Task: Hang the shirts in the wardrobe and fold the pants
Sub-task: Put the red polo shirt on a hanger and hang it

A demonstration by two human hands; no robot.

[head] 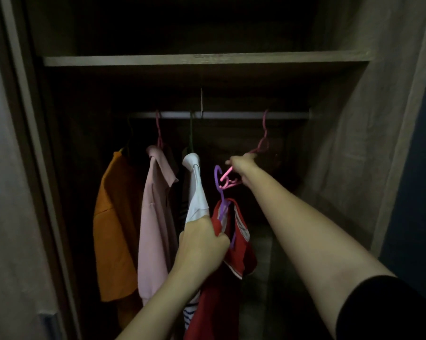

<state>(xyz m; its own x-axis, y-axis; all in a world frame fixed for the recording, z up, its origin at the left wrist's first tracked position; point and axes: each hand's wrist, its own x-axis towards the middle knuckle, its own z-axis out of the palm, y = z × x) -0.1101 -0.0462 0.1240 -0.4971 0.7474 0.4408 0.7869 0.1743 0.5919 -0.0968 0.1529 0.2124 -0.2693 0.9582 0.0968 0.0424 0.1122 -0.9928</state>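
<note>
Not much else here tbh: a dark blue wall [419, 168] down the frame's right edge, a pale grey panel [1, 192] along the left, and a small metal fitting [47, 323] at lower left.

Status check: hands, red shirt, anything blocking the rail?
Left hand grips red shirt on purple hanger, not yet on rail. Right hand holds empty pink hanger at rail. White shirt hangs close on the left.

A dim, open wood-grain wardrobe [354, 119] is standing ahead; its shelf [207, 60] is running high above the left hand [202, 244], its metal rail [231, 115] above the right hand [242, 165], a blue wall [424, 180] showing further right.
</note>
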